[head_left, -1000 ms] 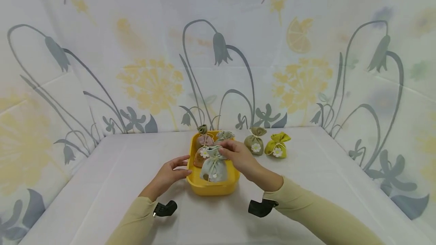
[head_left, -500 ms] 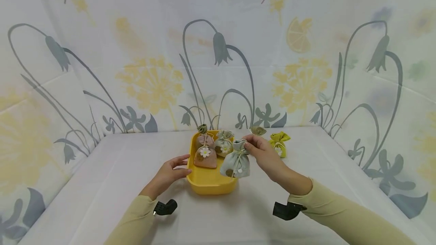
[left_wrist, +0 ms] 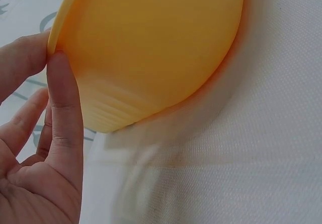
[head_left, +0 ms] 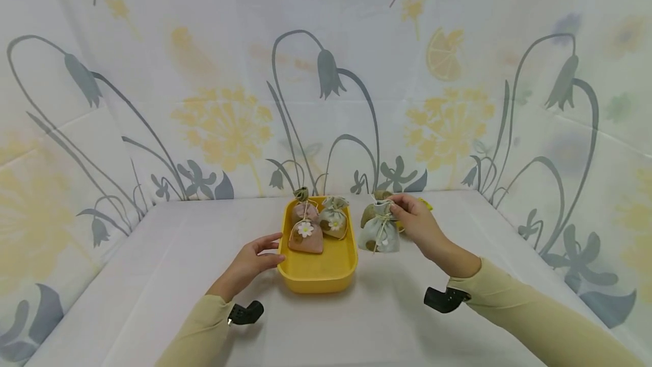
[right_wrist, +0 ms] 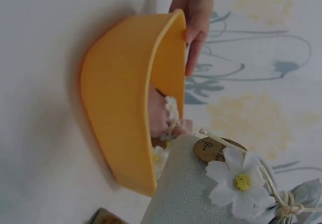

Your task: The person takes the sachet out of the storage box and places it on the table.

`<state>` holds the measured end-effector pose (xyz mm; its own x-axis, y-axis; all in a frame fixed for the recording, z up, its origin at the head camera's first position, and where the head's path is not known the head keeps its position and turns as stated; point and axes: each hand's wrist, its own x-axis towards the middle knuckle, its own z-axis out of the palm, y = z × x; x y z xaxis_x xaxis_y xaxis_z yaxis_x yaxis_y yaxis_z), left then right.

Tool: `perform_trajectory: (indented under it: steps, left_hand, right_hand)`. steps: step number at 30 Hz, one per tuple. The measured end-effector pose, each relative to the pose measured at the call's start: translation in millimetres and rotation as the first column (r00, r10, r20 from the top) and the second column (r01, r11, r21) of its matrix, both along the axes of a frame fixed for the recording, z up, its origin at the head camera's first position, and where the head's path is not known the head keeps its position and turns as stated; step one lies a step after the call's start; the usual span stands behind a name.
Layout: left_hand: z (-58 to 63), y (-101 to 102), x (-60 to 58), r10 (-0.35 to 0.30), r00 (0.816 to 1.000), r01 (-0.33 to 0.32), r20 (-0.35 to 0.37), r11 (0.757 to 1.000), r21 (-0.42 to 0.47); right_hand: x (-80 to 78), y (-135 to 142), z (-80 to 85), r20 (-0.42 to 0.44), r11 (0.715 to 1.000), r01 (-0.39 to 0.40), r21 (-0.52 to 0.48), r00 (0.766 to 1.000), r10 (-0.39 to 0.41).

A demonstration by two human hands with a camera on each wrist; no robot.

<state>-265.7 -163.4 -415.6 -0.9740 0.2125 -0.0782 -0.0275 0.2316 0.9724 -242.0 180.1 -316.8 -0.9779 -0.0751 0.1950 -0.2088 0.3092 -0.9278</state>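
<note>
My right hand (head_left: 425, 237) pinches the gathered neck of a pale grey-green drawstring pouch (head_left: 379, 235), held up just right of the yellow plastic tub (head_left: 318, 285). A white fabric daisy and a round brown tag show on that pouch (right_wrist: 186, 189) in the right wrist view; the hand itself is out of that view. At the tub's left side, my left hand (head_left: 253, 262) grips the rim between thumb and fingers, as the left wrist view shows. Inside the tub lie a pink pouch (head_left: 307, 238) with a daisy and another grey-green pouch (head_left: 333, 222); an olive pouch top (head_left: 301, 193) rises behind.
Partly hidden behind the held pouch and right hand, an olive-brown pouch (head_left: 367, 217) and a yellow-green pouch (head_left: 427, 204) stand on the white-covered table (head_left: 193, 231). A flower-printed cloth (head_left: 234, 67) hangs along the back and sides.
My right hand has carried the grey-green pouch from over the tub to the right, out past its right rim. My left hand has stayed at the tub's left rim.
</note>
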Motion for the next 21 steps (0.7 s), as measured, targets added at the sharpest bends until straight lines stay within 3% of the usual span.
perform_trajectory:
  steps: [5,12,21]
  left_hand:
    - [-1.6,0.5,-0.8,0.020,1.000,-0.020,0.010,1.000,-0.005]
    - [-2.1,0.2,-3.1,0.026,1.000,-0.026,0.015,1.000,0.004]
    - [-1.2,1.5,-1.3,0.045,0.999,-0.045,0.022,0.999,-0.004]
  right_hand:
    - [-17.9,8.4,-10.9,0.009,0.999,0.042,0.030,0.999,-0.042]
    - [-43.7,15.3,-30.4,0.019,0.999,0.050,0.014,0.999,-0.050]
    - [-72.7,15.4,-61.7,0.060,0.996,0.067,0.065,0.996,-0.071]
